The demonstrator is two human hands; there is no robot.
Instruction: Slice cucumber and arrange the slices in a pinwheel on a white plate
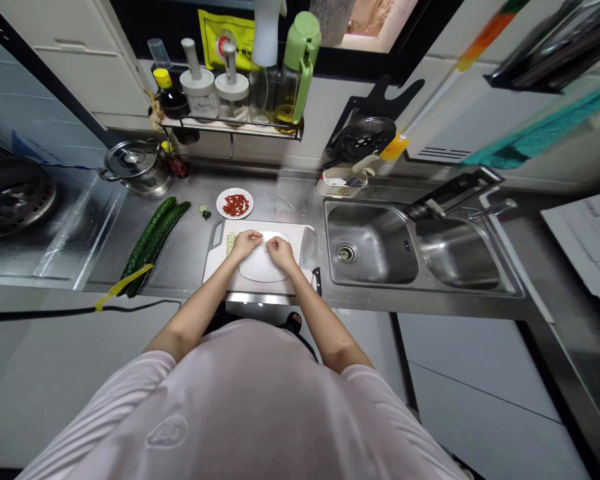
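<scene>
Both hands are over a white plate (263,267) that lies on a pale cutting board (216,263). The fingers of my left hand (247,244) are pinched together above the plate's far left part. Close beside it, my right hand (281,253) is curled, its thumb and fingertips pressed together. Something small and pale may be between the two hands, but I cannot make it out. A row of cucumber slices (231,244) lies on the board, partly behind my left wrist. At the board's right edge is a knife, its black handle (317,281) pointing towards me.
Two whole cucumbers (153,243) lie at left, near a lidded steel pot (139,167). Cucumber ends (205,211) and a small plate of chopped red pieces (235,204) are behind the board. A double sink (373,243) is at right; a bottle rack (230,125) hangs above.
</scene>
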